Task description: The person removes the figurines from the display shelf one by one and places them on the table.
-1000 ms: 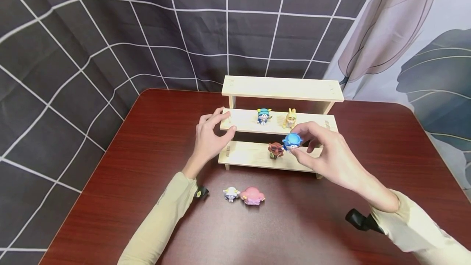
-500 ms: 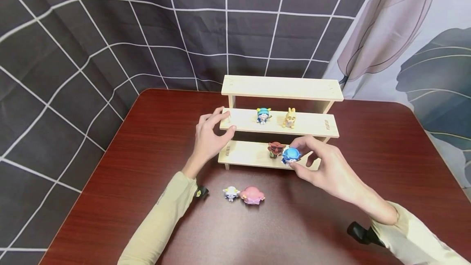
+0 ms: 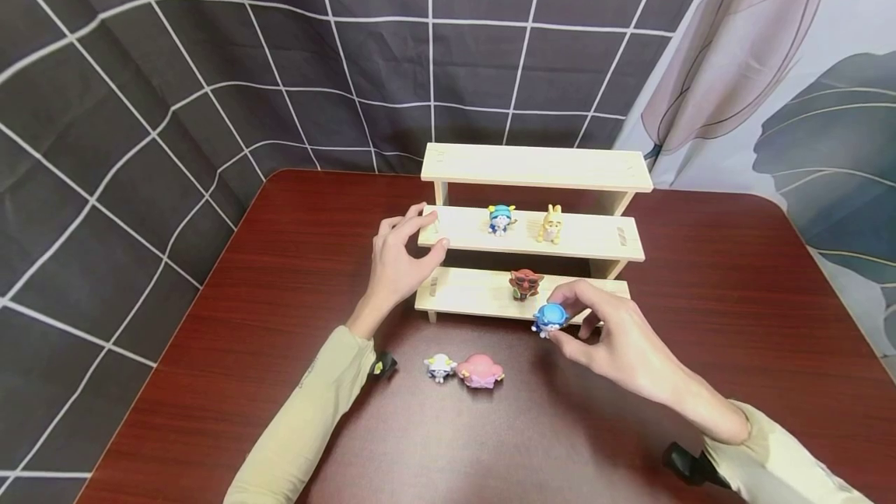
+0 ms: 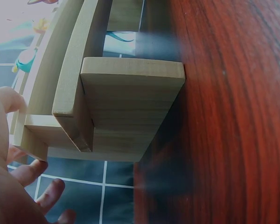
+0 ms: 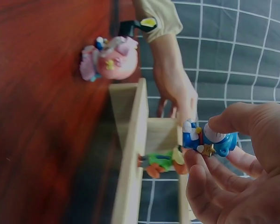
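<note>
My right hand (image 3: 626, 337) pinches a small blue-hatted toy figurine (image 3: 551, 318) between thumb and fingers, held upright near the front edge of the bottom step. In the right wrist view a gold star shows on this figurine (image 5: 219, 137). My left hand (image 3: 402, 267) holds the left end of the middle step of a three-tier wooden display shelf (image 3: 476, 294), thumb at the front edge. A brown fox figurine (image 3: 525, 285) with dark glasses stands on the bottom step. On the middle step are a blue-and-teal figurine (image 3: 500, 220) and a yellow rabbit figurine (image 3: 551, 225).
A white figurine (image 3: 439, 368) and a pink figurine (image 3: 480, 371) sit side by side on the reddish-brown table (image 3: 294, 255) before the shelf. Behind hangs a dark grid-patterned curtain (image 3: 378, 61), with a pale patterned curtain (image 3: 742, 61) at right.
My right hand has lowered the blue-hatted figurine and drawn it toward me, from beside the fox to the bottom step's front edge. The left hand has stayed put.
</note>
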A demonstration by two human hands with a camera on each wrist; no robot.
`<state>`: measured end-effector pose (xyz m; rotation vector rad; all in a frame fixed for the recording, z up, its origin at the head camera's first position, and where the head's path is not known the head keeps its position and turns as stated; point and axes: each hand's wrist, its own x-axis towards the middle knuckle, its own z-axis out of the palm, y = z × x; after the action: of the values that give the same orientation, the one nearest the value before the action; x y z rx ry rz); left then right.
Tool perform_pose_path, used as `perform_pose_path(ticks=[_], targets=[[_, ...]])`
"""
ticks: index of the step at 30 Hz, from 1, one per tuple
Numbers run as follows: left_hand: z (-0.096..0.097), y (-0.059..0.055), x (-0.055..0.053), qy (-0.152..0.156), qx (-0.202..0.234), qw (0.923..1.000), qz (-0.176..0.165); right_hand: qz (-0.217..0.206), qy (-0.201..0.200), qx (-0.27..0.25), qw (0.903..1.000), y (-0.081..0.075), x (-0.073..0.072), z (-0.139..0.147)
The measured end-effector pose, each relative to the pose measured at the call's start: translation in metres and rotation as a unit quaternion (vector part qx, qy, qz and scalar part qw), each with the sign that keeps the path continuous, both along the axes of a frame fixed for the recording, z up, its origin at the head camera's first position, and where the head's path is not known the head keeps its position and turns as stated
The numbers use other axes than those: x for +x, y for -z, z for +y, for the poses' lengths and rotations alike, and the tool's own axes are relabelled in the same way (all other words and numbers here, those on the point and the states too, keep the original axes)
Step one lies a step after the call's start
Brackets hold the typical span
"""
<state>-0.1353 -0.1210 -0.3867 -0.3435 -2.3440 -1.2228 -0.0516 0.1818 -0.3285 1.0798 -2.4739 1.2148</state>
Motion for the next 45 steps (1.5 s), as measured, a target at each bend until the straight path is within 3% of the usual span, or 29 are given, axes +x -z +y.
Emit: perform_pose_path(ticks=[22, 45], targets=[[-0.001, 0.002, -0.001, -0.001, -0.001, 1.0000, 0.000, -0.015, -0.018, -0.015, 0.9996, 0.041, 0.017, -0.006], [-0.001, 0.002, 0.000, -0.002, 0.000, 1.0000, -0.004, -0.040, -0.016, -0.006, 0.9990, 0.062, 0.024, -0.012]])
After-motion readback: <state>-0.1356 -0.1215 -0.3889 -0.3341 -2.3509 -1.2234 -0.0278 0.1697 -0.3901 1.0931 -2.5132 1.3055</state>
